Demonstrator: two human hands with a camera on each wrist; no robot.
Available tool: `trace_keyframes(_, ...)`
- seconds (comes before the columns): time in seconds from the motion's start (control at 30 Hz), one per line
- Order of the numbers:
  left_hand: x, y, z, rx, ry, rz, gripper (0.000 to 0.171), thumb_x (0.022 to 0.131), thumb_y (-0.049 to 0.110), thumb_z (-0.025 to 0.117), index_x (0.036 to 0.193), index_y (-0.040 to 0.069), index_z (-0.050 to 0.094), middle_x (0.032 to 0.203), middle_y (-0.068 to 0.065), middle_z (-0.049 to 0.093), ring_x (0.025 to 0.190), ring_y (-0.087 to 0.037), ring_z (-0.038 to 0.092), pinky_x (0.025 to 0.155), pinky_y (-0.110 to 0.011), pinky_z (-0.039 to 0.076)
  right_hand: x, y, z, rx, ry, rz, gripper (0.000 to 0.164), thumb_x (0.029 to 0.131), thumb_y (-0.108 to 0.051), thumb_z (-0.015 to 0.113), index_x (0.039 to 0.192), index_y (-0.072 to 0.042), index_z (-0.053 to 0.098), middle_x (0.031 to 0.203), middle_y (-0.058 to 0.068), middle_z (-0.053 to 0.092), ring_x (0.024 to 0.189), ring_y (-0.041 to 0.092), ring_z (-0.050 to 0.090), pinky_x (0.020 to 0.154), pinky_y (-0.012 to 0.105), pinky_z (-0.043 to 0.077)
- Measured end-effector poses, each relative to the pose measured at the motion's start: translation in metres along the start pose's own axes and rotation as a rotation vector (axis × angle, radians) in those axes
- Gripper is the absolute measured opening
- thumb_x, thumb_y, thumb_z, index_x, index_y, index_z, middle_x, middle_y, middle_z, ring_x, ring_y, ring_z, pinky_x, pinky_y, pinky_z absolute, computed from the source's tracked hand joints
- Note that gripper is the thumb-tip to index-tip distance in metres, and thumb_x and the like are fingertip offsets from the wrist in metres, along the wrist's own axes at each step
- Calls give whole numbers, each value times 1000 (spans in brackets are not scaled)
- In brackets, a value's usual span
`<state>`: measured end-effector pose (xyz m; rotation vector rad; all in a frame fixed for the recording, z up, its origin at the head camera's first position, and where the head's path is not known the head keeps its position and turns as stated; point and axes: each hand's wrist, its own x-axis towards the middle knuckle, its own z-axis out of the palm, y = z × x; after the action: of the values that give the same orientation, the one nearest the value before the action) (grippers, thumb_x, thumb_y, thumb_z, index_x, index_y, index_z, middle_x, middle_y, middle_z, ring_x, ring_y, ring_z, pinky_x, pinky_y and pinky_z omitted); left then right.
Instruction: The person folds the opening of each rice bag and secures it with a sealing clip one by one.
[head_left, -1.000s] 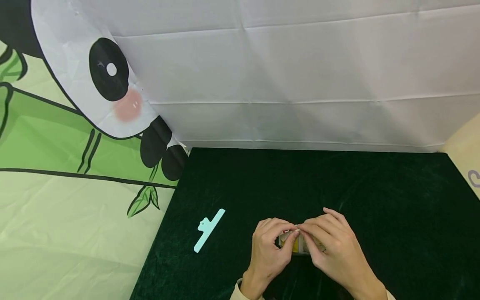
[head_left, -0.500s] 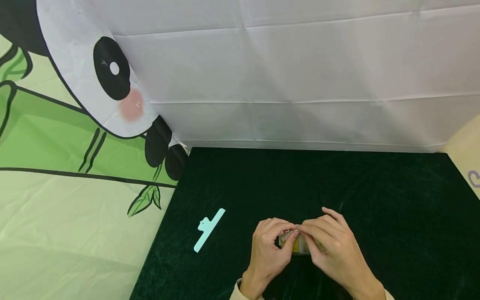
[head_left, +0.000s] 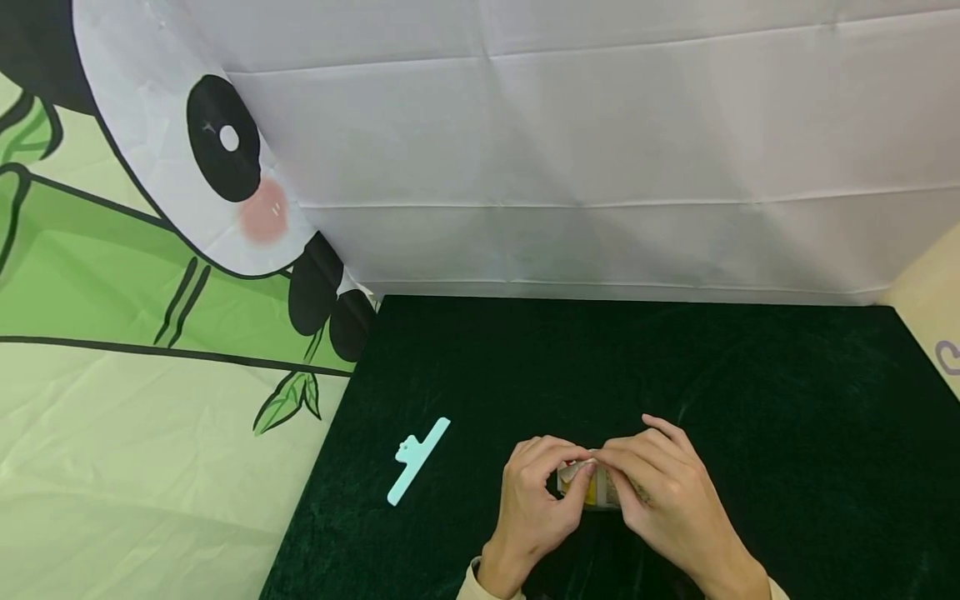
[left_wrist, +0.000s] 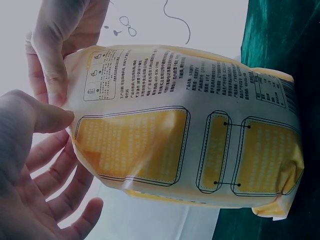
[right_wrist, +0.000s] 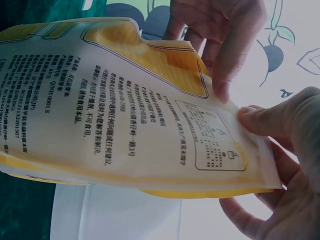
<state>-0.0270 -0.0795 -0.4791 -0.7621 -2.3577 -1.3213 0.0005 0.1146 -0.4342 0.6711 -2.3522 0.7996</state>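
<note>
A white and yellow food bag (left_wrist: 145, 115) with printed text stands upright on the dark cloth, its top between both hands. In the head view, the hands cover most of the bag (head_left: 602, 490). My left hand (head_left: 538, 504) pinches the top edge between thumb and fingers. Close beside it, my right hand (head_left: 671, 492) pinches the same edge, its little finger raised. The right wrist view shows the right thumb (right_wrist: 267, 117) pressing the printed face near the top. A pale blue bag clip (head_left: 418, 461) lies to the left of the hands.
Dark green cloth (head_left: 787, 400) covers the table. Behind it hangs a white sheet (head_left: 600, 150), and a cartoon panda backdrop (head_left: 112, 417) is along the left side. A cream panel (head_left: 930, 300) stands at the right.
The left thumb has slid slightly left along the bag's top, and the right hand has shifted slightly left. Both hands keep their pinch; the clip has not moved.
</note>
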Motion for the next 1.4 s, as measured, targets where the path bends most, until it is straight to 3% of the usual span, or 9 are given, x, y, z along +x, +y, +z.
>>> trace_keyframes(0.2, 1, 0, 1, 10, 10, 8, 6, 102, 22, 72, 103, 23, 78, 98, 11, 75, 89, -1, 67, 88, -28, 55, 1, -1, -1, -11, -14, 7, 22, 77, -4, 83, 98, -11, 81, 99, -2, 78, 95, 18, 73, 117, 48, 43)
trace_keyframes(0.33, 1, 1, 1, 15, 16, 7, 6, 102, 22, 72, 103, 22, 78, 98, 11, 75, 88, -1, 67, 87, -29, 55, 3, -1, -3, -33, -28, -10, 22, 78, -6, 82, 99, -11, 81, 99, -2, 77, 94, 19, 72, 109, 58, 46)
trace_keyframes(0.43, 1, 1, 1, 14, 17, 9, 5, 102, 22, 72, 103, 22, 78, 97, 11, 75, 87, -2, 67, 87, -28, 55, 6, -3, -4, -62, -17, -47, 11, 95, -17, 72, 97, -11, 82, 97, -2, 77, 92, 19, 72, 104, 61, 47)
trace_keyframes(0.53, -1, 1, 0, 8, 14, 14, 5, 102, 21, 73, 103, 21, 77, 98, 11, 75, 87, -3, 67, 86, -28, 54, 6, -7, -4, -82, -22, -53, 47, 113, -38, 47, 98, -10, 82, 96, -2, 78, 91, 18, 72, 103, 61, 49)
trace_keyframes(0.6, -3, 1, 0, 7, 12, 18, 5, 102, 21, 73, 103, 21, 77, 98, 10, 76, 86, -3, 67, 86, -27, 54, 5, -11, -5, -85, -38, -37, 55, 115, -43, 39, 100, -10, 81, 96, -2, 78, 91, 17, 72, 103, 61, 50)
trace_keyframes(0.73, -5, 1, -2, 7, 7, 16, 5, 102, 21, 73, 103, 20, 78, 99, 10, 76, 87, -5, 68, 86, -27, 55, 3, -17, -5, -87, -70, -7, 11, 97, -17, 75, 103, -10, 80, 97, -2, 78, 92, 16, 73, 104, 60, 51)
trace_keyframes(0.87, -9, 3, -5, -6, -15, -24, 6, 103, 24, 73, 104, 21, 77, 100, 10, 76, 89, -5, 69, 87, -29, 55, 1, -22, -4, -94, -56, -13, 32, 73, 3, 89, 101, -9, 81, 96, -2, 78, 91, 17, 72, 103, 59, 52)
trace_keyframes(1.13, -10, 5, -7, -22, -46, -65, 8, 104, 27, 71, 106, 22, 77, 102, 11, 76, 95, -2, 69, 92, -32, 56, 0, -21, -2, -91, -45, -21, 38, 67, 7, 90, 100, -10, 81, 96, -2, 78, 91, 18, 72, 103, 60, 51)
trace_keyframes(1.4, -12, 4, -11, -19, -87, -108, 13, 106, 33, 67, 108, 25, 77, 103, 15, 74, 95, 1, 67, 94, -34, 55, 0, -20, -3, -84, -79, -11, 29, 74, 2, 87, 99, -11, 80, 96, -3, 77, 93, 17, 72, 105, 60, 50)
